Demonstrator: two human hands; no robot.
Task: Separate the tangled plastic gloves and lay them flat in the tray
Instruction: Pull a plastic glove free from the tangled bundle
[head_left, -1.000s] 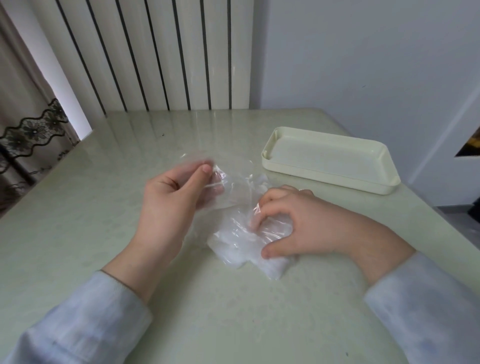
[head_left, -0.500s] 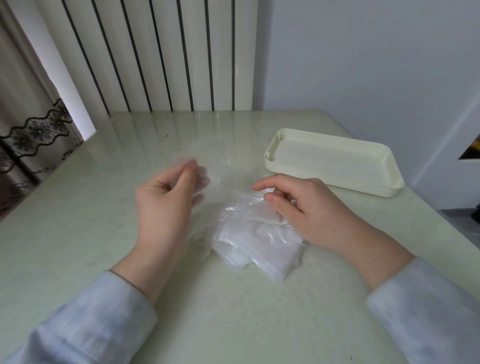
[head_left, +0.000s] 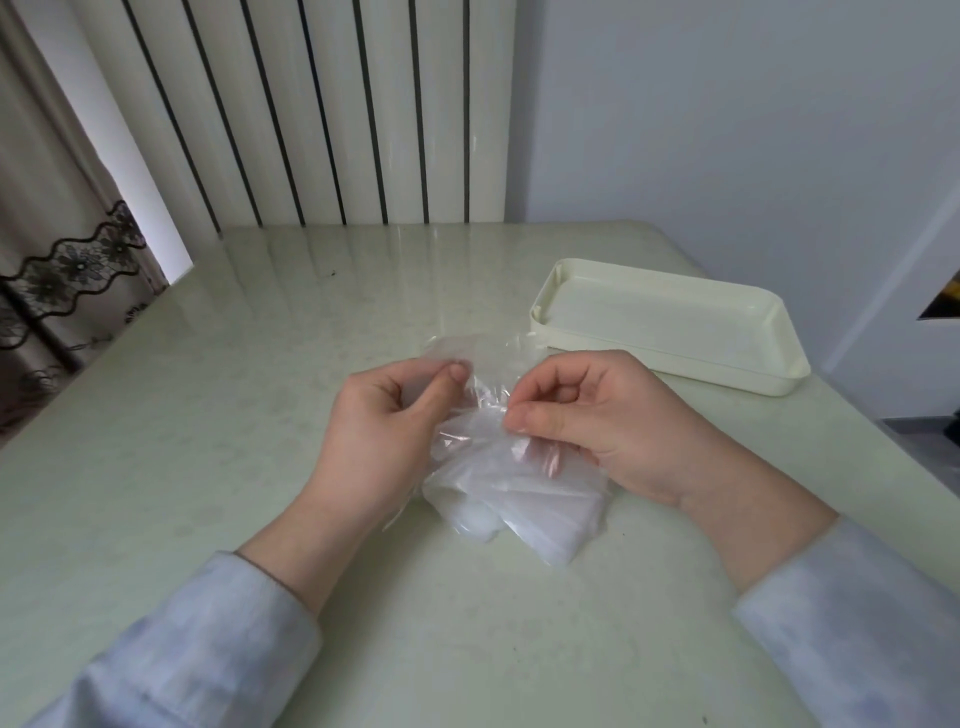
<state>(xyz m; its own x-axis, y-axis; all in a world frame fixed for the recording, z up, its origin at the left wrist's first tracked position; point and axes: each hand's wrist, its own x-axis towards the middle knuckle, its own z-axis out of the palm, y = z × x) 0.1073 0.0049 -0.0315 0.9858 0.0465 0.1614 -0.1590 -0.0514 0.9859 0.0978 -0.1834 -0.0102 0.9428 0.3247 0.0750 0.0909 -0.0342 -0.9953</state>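
Hands, left (head_left: 382, 431) & right (head_left: 597, 421), pinch clear gloves (head_left: 514, 493) nr tray (head_left: 670, 322).

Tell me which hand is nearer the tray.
Right. The right hand pinches the gloves just in front of the tray, by its near left corner; the left hand pinches them farther left.

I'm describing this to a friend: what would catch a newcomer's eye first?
At the middle of the table, the left hand and right hand each pinch clear film atop the crumpled plastic gloves. Beyond the right hand sits a cream tray, nothing visible in it.
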